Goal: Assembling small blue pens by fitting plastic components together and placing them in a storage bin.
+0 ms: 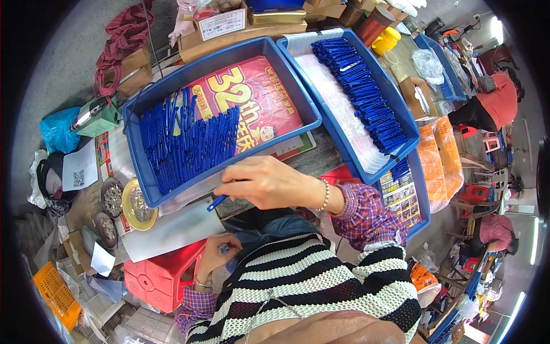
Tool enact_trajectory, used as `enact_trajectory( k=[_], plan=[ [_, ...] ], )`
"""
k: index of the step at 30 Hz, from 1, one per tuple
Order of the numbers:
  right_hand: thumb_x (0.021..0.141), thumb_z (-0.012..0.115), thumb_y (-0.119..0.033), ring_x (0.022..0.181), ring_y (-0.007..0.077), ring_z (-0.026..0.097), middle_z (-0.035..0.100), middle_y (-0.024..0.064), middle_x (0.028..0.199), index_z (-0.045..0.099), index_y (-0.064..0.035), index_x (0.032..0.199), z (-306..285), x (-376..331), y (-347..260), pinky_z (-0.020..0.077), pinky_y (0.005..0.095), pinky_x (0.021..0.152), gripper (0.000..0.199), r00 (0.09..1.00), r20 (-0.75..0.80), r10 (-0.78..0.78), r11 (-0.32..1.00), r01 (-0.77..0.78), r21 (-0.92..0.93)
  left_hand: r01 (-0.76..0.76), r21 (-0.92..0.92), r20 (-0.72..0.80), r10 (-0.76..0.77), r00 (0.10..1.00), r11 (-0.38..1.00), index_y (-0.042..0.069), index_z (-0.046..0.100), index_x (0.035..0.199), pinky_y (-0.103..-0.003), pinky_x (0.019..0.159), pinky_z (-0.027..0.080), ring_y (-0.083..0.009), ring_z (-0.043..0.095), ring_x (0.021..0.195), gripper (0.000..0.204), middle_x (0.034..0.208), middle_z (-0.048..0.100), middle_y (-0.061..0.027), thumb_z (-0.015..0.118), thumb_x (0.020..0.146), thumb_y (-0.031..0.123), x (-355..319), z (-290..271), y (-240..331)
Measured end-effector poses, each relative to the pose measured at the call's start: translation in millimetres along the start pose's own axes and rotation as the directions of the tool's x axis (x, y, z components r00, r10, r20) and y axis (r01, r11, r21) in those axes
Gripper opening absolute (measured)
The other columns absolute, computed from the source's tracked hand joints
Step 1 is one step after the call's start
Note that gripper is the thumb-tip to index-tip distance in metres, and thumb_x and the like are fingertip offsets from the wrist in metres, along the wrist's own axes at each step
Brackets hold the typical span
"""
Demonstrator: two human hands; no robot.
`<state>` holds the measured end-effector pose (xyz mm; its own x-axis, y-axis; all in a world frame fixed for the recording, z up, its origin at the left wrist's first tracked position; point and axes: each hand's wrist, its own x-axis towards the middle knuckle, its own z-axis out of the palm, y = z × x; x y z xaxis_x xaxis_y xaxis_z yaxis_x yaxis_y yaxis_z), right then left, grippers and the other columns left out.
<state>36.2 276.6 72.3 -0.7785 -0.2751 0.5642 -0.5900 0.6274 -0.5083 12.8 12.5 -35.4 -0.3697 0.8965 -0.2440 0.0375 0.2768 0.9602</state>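
My right hand (260, 182) is closed in a pinch on a blue pen (216, 202), held just in front of the near rim of a blue tray (294, 78). Many blue pens (197, 140) lie in rows on that tray's left and near side, over a red printed sheet (281, 86). Closer to my body, my left hand (216, 255) has its fingers curled together; a small bluish bit shows at them, too little to name. A pale flat sheet (166, 235) lies on the table left of the hands.
A second blue tray (332, 129) at right holds a long row of blue pens (364, 92). At left stand a yellow bowl (129, 200) of small shiny parts and dark dishes (112, 198). A red stool (154, 281) is below. Two people (495, 103) are farther right.
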Motion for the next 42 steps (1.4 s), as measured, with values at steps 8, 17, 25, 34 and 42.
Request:
enact_trajectory(
  k=[8, 17, 25, 34, 42],
  plan=[
    [0.071, 0.065, -0.005, 0.074, 0.0257, 0.060, 0.058, 0.0071, 0.087, 0.062, -0.0046, 0.099, 20.6, -31.6, -21.2, 0.0488, 0.0342, 0.063, 0.028, 0.984, 0.056, 0.169, 0.968, -0.177, 0.177, 0.027, -0.090, -0.013, -0.028, 1.000, 0.996, -0.003, 0.062, 0.072, -0.025, 0.063, 0.044, -0.0158, 0.060, 0.070, 0.008, 0.075, 0.064, -0.0083, 0.060, 0.064, -0.002, -1.7, 0.7, 2.4],
    [0.074, 0.064, -0.002, 0.074, 0.0265, 0.060, 0.058, 0.0074, 0.088, 0.063, -0.0050, 0.101, 40.0, -47.3, -27.2, 0.0482, 0.0351, 0.062, 0.027, 0.945, 0.127, 0.301, 0.889, -0.327, 0.322, 0.181, -0.340, -0.015, -0.197, 0.980, 0.923, 0.000, 0.067, 0.097, -0.029, 0.077, 0.047, -0.0192, 0.061, 0.096, 0.029, 0.108, 0.063, -0.0108, 0.048, 0.077, -0.010, -7.5, 3.3, 18.2],
    [0.073, 0.064, -0.004, 0.068, 0.0296, 0.058, 0.055, 0.0087, 0.083, 0.062, -0.0035, 0.096, 43.9, -48.8, -25.7, 0.0456, 0.0378, 0.056, 0.023, 0.945, 0.063, 0.321, 0.875, -0.321, 0.361, -0.076, -0.236, -0.001, 0.078, 0.997, 0.969, 0.003, 0.069, 0.098, -0.028, 0.079, 0.047, -0.0224, 0.060, 0.100, 0.033, 0.112, 0.062, -0.0138, 0.050, 0.075, -0.012, -9.9, -4.1, 0.3],
    [0.073, 0.064, -0.004, 0.069, 0.0313, 0.058, 0.056, 0.0100, 0.083, 0.062, -0.0035, 0.096, 46.6, -52.9, -25.9, 0.0458, 0.0383, 0.058, 0.023, 0.942, 0.061, 0.330, 0.865, -0.328, 0.381, -0.029, -0.373, -0.094, -0.007, 0.996, 0.927, -0.001, 0.063, 0.077, -0.025, 0.074, 0.046, -0.0200, 0.061, 0.089, 0.017, 0.098, 0.064, -0.0154, 0.055, 0.070, -0.014, -12.4, 2.6, 8.6],
    [0.073, 0.063, -0.004, 0.069, 0.0307, 0.058, 0.056, 0.0100, 0.084, 0.062, -0.0032, 0.096, 44.3, -55.4, -22.7, 0.0463, 0.0376, 0.059, 0.023, 0.933, 0.061, 0.355, 0.854, -0.350, 0.384, -0.026, -0.428, -0.100, -0.018, 0.995, 0.903, -0.001, 0.061, 0.077, -0.026, 0.075, 0.047, -0.0198, 0.061, 0.087, 0.015, 0.096, 0.064, -0.0155, 0.055, 0.070, -0.013, -7.8, 0.9, 6.8]
  ],
)
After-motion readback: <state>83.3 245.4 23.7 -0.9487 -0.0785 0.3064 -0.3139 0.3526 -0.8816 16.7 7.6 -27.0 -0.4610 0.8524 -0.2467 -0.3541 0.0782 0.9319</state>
